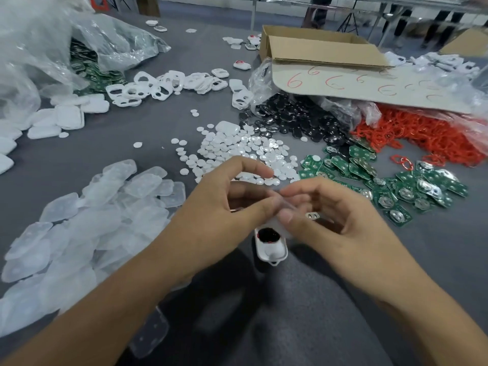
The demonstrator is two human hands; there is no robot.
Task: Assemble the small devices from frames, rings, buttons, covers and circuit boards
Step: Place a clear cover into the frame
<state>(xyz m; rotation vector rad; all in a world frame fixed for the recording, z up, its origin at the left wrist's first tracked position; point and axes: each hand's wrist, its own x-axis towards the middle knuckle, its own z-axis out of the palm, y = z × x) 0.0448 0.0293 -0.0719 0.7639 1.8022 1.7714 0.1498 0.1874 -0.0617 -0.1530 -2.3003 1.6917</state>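
Two hands meet at the near middle of the table, and we read them as fitting a cover onto a part-built device. At the near left lies a heap of translucent covers. These look thin, light and bendy, so they would probably slide off one another at a touch. Our left hand and right hand are curled toward each other, thumbs and fingertips pinching one clear cover between them.

Just below it sits the white frame with a black button already seated in it. We cannot tell whether a finger steadies the frame or it simply rests there. It looks stiff and very light, so a nudge would likely shift it. We judge the cover is best held by its edges, since it looks smooth and may slip or flex if squeezed across the middle. To the right, green circuit boards lie scattered within reach.
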